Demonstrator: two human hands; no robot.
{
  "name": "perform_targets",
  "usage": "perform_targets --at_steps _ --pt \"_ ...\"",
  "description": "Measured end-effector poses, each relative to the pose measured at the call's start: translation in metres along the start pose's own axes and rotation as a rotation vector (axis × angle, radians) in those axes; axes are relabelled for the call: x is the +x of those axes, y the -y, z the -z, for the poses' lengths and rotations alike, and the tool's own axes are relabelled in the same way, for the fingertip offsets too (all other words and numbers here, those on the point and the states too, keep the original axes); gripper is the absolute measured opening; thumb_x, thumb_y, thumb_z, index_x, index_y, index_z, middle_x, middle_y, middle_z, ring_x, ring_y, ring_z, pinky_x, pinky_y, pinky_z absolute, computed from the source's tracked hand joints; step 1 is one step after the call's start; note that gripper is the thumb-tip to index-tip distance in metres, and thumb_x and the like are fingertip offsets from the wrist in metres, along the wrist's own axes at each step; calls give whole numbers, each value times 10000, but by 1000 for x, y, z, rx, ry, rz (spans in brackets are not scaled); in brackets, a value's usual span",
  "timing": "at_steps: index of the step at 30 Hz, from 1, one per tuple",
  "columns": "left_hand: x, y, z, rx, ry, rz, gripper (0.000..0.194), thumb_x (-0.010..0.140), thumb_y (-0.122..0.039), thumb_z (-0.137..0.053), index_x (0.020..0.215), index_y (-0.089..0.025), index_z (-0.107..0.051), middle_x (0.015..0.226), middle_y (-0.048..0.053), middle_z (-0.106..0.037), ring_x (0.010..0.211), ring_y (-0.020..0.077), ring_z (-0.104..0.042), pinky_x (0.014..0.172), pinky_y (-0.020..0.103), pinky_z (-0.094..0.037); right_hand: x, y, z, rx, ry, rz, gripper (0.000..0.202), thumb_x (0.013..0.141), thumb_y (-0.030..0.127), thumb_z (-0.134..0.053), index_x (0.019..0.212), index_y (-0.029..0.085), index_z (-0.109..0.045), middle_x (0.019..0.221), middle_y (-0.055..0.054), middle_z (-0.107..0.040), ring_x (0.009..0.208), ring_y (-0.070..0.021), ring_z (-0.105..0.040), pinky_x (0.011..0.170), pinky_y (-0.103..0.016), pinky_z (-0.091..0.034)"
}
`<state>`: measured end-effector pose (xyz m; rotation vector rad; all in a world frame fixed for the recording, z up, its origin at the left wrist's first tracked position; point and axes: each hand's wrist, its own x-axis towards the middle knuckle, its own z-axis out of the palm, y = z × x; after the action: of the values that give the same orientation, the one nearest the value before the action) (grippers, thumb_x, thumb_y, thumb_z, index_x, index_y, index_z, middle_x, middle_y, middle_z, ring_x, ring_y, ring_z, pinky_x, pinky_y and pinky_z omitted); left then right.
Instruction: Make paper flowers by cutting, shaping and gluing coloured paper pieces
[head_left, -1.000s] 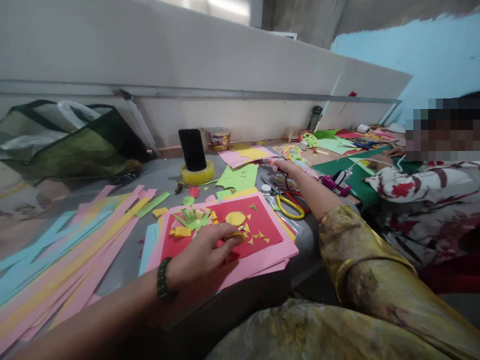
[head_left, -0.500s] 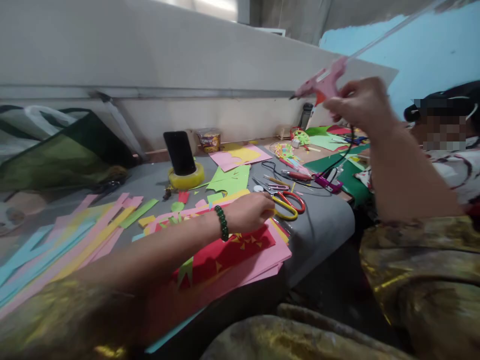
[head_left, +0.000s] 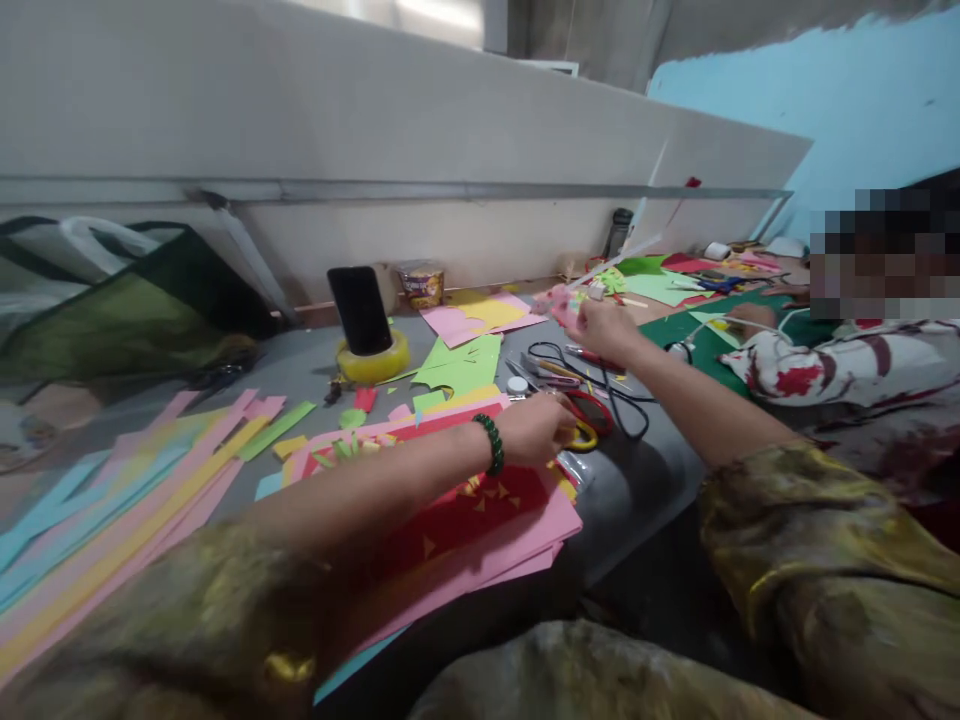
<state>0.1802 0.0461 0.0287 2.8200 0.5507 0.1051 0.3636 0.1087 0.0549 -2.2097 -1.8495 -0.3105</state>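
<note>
We wear a shiny golden-yellow garment with darker mottled patches; its sleeves end above both forearms. Just behind our left hand (head_left: 536,428), a bracelet (head_left: 491,444) of round dark green beads circles the wrist. Our right hand (head_left: 604,325) carries no ornament.

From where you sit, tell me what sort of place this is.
Likely a shared paper-craft workbench: long pink, yellow and blue paper strips, a red paper sheet with glued yellow cutouts, red- and yellow-handled scissors by the left hand, and another person's sleeve alongside.
</note>
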Motion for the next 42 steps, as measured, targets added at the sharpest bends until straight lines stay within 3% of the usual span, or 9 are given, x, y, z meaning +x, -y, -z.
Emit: perform_targets --at_steps 2,5,10,15,24,33,42 --pt "-23 -11 -1 -27 6 -14 195 791 -38 -590 646 -162 -628 1070 131 -715 972 247 -675 756 296 -517 5 6 -24 4 80 -13 223 910 311 -707 1058 145 -692 1103 -170 -723 1063 -315 -676 876 -396 -542" --pt "-64 -26 -3 -69 25 -40 142 776 -66 -638 675 -166 -631 1185 141 -690 999 259 -669 767 310 -525 16 4 -43 3 195 -46 291 976 353 -633 1208 179 -648 1240 -111 -661 1065 -238 -661 911 -430 -557" --pt "-120 -37 -6 -147 -23 24 189 912 -141 -530 798 -181 -674 1325 134 -650 989 231 -681 815 323 -539 26 -3 -53 13 321 -44 305 988 364 -614 1238 191 -636 1276 -90 -640 1062 -239 -656 899 -439 -571" --pt "-154 -32 -9 -219 -64 113 227 943 -164 -468 922 -203 -690 1360 137 -628 1123 271 -653 901 361 -543 27 -4 -55 19 373 -43 317 986 371 -616 1241 183 -634 1276 -89 -639 1071 -249 -655 903 -445 -567" --pt "-179 -25 -13 -268 -99 274 166 917 -175 -525 906 -212 -687 1385 126 -606 1215 270 -627 945 356 -544 33 0 -53 8 393 -93 320 982 381 -623 1224 173 -639 1243 -90 -653 1057 -241 -662 896 -444 -567" --pt "-183 -10 -27 -301 -180 275 242 929 -184 -457 888 -191 -695 1306 153 -647 1225 266 -629 940 342 -553 29 -1 -64 46 414 -109 330 979 381 -626 1230 166 -635 1230 -80 -656 1035 -246 -669 871 -436 -579" --pt "-184 -7 -36 -312 -208 282 230 927 -232 -465 836 -204 -674 1274 133 -667 1265 274 -597 949 352 -544 26 -9 -57 28 421 -37 317 979 383 -627 1202 158 -645 1186 -74 -671 991 -230 -679 839 -414 -587"
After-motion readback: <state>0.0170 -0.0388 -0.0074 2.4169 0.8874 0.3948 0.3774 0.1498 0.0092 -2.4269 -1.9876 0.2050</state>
